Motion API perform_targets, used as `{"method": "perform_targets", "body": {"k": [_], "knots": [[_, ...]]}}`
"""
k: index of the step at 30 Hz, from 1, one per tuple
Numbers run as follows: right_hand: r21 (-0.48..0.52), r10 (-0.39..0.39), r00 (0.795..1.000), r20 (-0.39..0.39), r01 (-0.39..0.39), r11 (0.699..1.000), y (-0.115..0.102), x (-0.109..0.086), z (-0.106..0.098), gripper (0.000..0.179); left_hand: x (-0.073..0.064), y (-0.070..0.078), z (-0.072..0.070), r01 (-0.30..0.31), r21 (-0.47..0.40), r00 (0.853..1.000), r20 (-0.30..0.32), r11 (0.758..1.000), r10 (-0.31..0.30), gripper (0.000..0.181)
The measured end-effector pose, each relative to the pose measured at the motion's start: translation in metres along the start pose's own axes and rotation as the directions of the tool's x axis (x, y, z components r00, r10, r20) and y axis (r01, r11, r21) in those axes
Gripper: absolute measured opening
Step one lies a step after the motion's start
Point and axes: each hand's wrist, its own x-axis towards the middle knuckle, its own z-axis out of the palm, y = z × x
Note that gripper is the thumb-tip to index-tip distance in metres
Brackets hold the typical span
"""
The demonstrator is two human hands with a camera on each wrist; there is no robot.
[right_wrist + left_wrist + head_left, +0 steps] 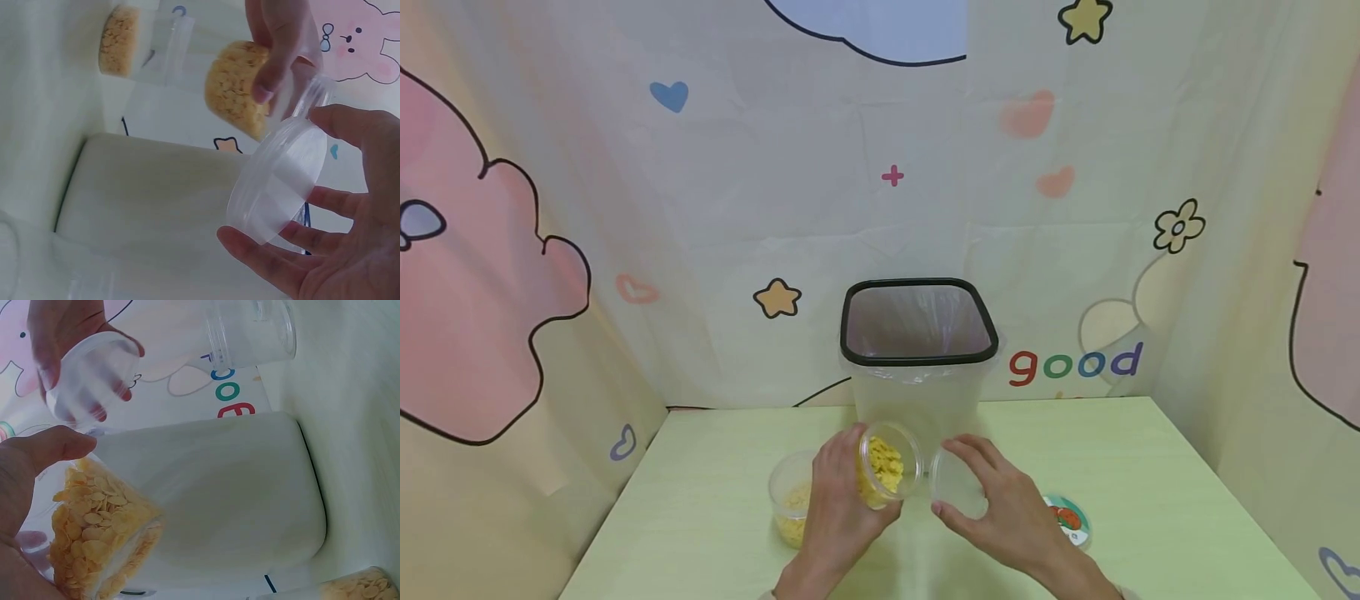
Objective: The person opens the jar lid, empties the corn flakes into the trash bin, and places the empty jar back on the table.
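Note:
My left hand (842,492) grips a clear plastic jar (912,461) of yellow flakes, tilted with its open mouth toward the right. The flakes (94,519) look like corn flakes, gathered toward the jar's base. A translucent round lid (281,181) is held by its rim between the thumb and fingers of my right hand (1007,500). The lid is off the jar, just right of its mouth in the head view. Left of my left hand, a second clear jar (790,500) with flakes at its bottom stands on the table, partly hidden by that hand.
Behind the hands stands a pale bin (917,400) with a black rim and a plastic liner. A round disc with a printed picture (1069,520) lies partly behind my right hand. In the left wrist view, another clear jar (253,331) appears. A printed cloth (820,183) hangs behind the table.

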Motion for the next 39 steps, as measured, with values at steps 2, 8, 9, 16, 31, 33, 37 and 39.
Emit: {"method": "perform_targets", "body": {"k": [2,8,9,16,31,33,37,39], "knots": [[-0.016,0.013,1.000,0.024,-0.013,1.000,0.002,-0.002,0.004,0.066,0.000,-0.001,-0.001,0.007,0.004,1.000,-0.007,1.000,-0.007,0.100],[-0.039,0.027,0.997,0.076,-0.024,0.999,0.005,-0.004,0.013,0.067,0.001,-0.004,-0.003,0.045,-0.002,0.999,-0.007,0.999,-0.045,0.100],[-0.040,0.029,0.996,0.085,-0.026,0.999,0.005,-0.004,0.013,0.067,0.001,-0.004,-0.004,0.050,-0.005,0.999,-0.008,0.999,-0.050,0.100],[-0.063,0.032,0.986,0.164,-0.022,0.998,0.005,-0.007,0.023,0.066,0.002,-0.006,-0.005,0.039,-0.003,0.999,-0.020,0.999,-0.039,0.102],[-0.059,-0.034,0.953,0.302,0.055,0.997,0.009,-0.017,0.044,0.064,0.003,-0.011,-0.005,0.056,0.000,0.998,-0.005,0.998,-0.056,0.098],[-0.041,-0.020,0.937,0.348,0.036,0.999,0.011,-0.018,0.047,0.063,0.003,-0.012,-0.004,0.056,0.001,0.998,-0.005,0.998,-0.056,0.097],[-0.025,-0.003,0.909,0.416,0.015,1.000,0.014,-0.021,0.053,0.061,0.003,-0.012,-0.004,0.056,-0.001,0.998,-0.005,0.998,-0.056,0.098],[-0.025,-0.007,0.898,0.441,0.020,0.999,0.016,-0.023,0.056,0.061,0.003,-0.012,-0.004,0.055,-0.001,0.998,-0.005,0.999,-0.055,0.099]]}}
